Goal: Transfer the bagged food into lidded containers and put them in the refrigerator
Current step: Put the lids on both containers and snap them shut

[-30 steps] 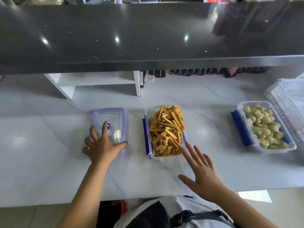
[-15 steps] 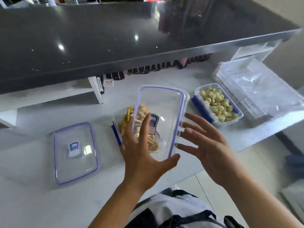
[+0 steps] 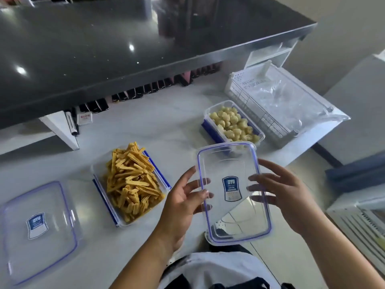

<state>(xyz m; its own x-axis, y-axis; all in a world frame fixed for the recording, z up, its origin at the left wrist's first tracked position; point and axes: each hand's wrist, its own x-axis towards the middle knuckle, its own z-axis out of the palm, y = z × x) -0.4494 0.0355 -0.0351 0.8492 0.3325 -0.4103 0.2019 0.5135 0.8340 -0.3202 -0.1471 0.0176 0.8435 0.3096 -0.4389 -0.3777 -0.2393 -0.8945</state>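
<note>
The clear rectangular plastic lid with blue seal (image 3: 233,184) was held airborne beside the container of yellow strips (image 3: 103,198). The left hand (image 3: 181,201) and the right hand (image 3: 291,197) each gripped a long edge. Judged light, stiff, slippery (hold by the rims).

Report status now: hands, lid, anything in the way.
Left hand, right hand hold clear lid off the counter. Yellow-stick tub, pale-chunk tub uncovered; spare lid flat at left. Nothing blocks either tub.

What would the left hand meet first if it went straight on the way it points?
Probably the container of pale pieces, past the lid that the left hand holds; depth is unclear.
</note>
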